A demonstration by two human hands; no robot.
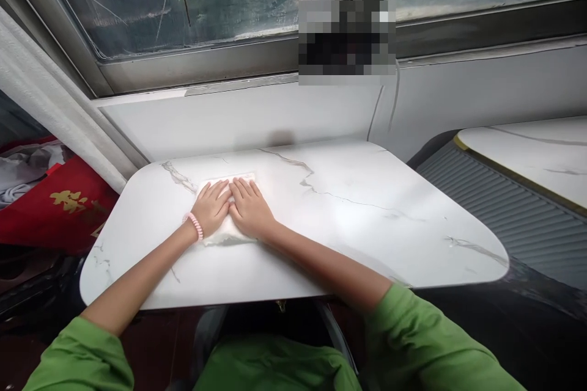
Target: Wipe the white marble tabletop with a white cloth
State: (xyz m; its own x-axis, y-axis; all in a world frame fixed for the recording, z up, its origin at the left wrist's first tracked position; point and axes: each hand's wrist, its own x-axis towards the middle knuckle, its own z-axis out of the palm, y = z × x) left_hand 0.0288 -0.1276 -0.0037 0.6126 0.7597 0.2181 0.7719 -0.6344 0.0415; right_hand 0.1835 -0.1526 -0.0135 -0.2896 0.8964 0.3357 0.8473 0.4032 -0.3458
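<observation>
A white, soft-looking folded sheet [229,233], perhaps cloth or paper, lies flat on the white marble-patterned table [348,220], left of its middle. My left hand [212,208] rests on it with the palm down and fingers stretched out, a pink coiled band round the wrist. Beside it my right hand [250,206] presses flat on the same sheet, fingers extended. The two hands touch or nearly touch at the thumbs. Much of the sheet is hidden under them, and its far and near edges show.
A window [206,0] and white wall rise behind the table. On the left hang a white curtain [59,79] and a red bag [68,201] with gold lettering. A second marble-patterned table [541,153] with a ribbed grey side stands at the right. A blurred-out patch covers part of the sill.
</observation>
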